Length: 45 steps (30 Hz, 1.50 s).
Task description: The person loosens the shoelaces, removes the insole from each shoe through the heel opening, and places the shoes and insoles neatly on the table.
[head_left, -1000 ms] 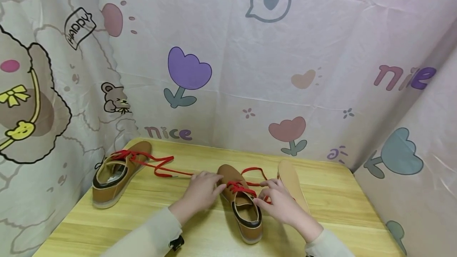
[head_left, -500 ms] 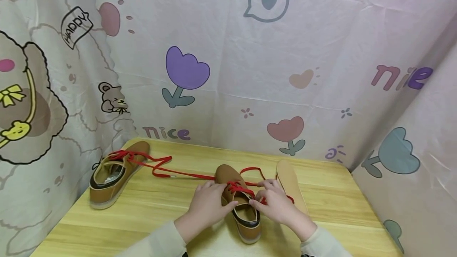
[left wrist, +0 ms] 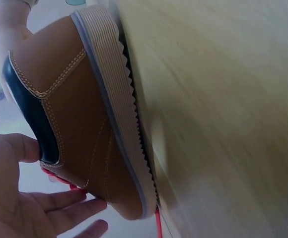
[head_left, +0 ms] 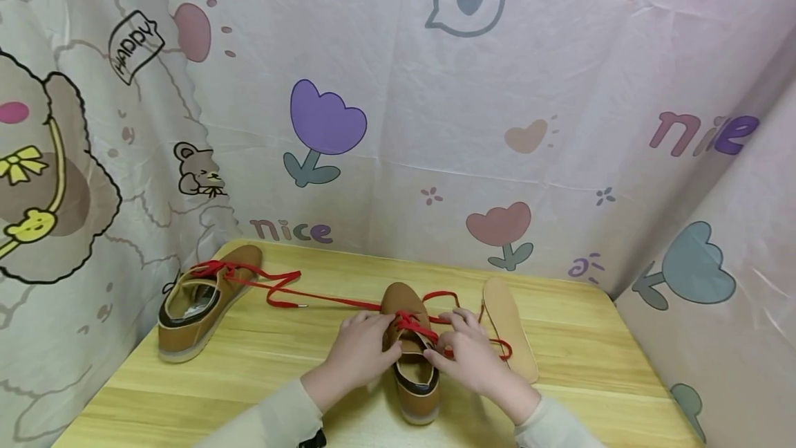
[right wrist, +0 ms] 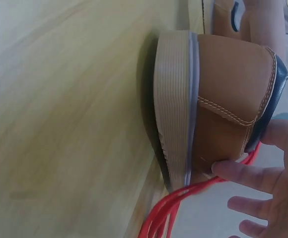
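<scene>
A brown lace-up shoe [head_left: 418,403] with red laces [head_left: 413,323] stands on its sole at mid-table, toe pointing away. My left hand [head_left: 357,351] holds its left side, thumb at the dark collar [left wrist: 32,116] and fingertips against the upper near the lacing. On the opposite side my right hand [head_left: 472,355] grips the shoe, with the thumb at the collar and a fingertip on the brown side panel [right wrist: 218,131]. Its other fingers are spread off the leather in the right wrist view. Red lace strands hang down beside the sole there.
A second brown shoe [head_left: 186,337] with red laces stands at the table's left edge, its long lace [head_left: 329,298] stretching towards the middle shoe. A tan insole [head_left: 513,330] lies to the right, with a lace loop [head_left: 506,350] against it. Patterned curtains [head_left: 404,88] surround the wooden table [head_left: 597,365].
The left hand has come in from beside the toe to the shoe's opening. The shoe has turned straighter, its heel swinging left. The right hand has shifted slightly left with it.
</scene>
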Tool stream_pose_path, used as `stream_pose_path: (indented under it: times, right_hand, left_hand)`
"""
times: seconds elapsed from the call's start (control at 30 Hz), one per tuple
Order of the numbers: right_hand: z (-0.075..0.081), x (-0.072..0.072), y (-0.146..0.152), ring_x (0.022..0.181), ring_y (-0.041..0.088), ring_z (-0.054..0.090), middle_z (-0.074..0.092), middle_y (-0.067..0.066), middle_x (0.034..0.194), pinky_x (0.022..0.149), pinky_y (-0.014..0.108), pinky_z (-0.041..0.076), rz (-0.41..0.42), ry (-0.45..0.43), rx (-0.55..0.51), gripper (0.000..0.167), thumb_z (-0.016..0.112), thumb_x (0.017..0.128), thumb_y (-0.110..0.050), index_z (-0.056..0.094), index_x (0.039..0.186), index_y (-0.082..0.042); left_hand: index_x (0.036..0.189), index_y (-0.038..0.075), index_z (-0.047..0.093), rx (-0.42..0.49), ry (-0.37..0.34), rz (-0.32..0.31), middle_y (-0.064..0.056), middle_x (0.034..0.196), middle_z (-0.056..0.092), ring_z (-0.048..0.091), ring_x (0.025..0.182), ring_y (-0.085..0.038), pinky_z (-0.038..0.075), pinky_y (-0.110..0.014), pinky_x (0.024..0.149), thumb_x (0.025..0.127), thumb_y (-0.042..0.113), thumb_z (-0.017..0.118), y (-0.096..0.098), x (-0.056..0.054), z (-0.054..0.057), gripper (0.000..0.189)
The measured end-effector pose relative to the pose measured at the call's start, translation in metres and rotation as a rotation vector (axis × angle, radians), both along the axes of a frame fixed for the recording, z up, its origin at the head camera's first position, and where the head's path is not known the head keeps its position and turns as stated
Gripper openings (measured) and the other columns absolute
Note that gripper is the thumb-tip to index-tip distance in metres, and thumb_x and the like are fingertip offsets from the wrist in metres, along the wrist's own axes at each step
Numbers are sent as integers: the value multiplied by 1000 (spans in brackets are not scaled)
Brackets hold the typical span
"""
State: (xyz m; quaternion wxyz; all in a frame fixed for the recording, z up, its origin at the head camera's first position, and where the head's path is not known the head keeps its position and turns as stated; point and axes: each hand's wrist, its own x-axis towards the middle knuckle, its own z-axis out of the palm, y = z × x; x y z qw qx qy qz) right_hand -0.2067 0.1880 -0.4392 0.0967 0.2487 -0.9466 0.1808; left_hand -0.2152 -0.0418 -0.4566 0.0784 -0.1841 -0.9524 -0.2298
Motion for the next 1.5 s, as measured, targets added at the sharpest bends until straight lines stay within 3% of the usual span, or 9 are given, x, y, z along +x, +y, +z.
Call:
stream_pose_path:
  times: [0.27,0.5,0.83,1.0,1.2,1.5]
  right_hand:
    - [-5,1,-10,133,41,40,61,12,132,103,68,32,-36,36,7,33,74,88,-44,64,62,-26]
    - [-5,0,-15,135,40,38,59,12,135,104,66,32,-61,8,7,35,73,89,-45,62,61,-27]
    - [-1,-2,-17,135,41,38,59,13,136,104,65,32,-84,-4,26,34,73,88,-47,64,62,-27]
    - [5,-1,-20,134,39,40,61,10,133,100,59,36,-121,46,34,35,74,87,-44,61,59,-26]
    - [10,-3,-28,128,38,44,63,10,127,95,57,41,-125,135,50,39,79,81,-41,56,55,-26]
    - [7,-3,-34,127,38,45,65,10,122,94,54,42,-131,221,133,38,78,77,-32,52,52,-24]
  left_hand:
    - [135,7,63,35,-10,-52,-5,131,65,53,122,-29,36,-55,105,94,36,60,-8,-10,0,51]
    - [134,9,64,54,-7,-59,-5,130,66,54,120,-27,37,-53,102,94,33,63,-11,-14,0,47]
    - [129,9,67,44,54,-32,-4,126,68,56,117,-26,39,-53,100,94,33,66,-11,-7,3,43]
    - [124,10,69,18,86,17,-3,120,70,57,114,-27,40,-52,100,95,37,65,-8,-1,8,40]
    - [99,14,73,-68,138,70,1,99,73,60,99,-25,43,-51,94,92,42,68,-3,4,11,29]
    - [91,15,72,-74,199,94,1,92,73,60,90,-22,46,-48,90,88,30,72,-4,6,7,15]
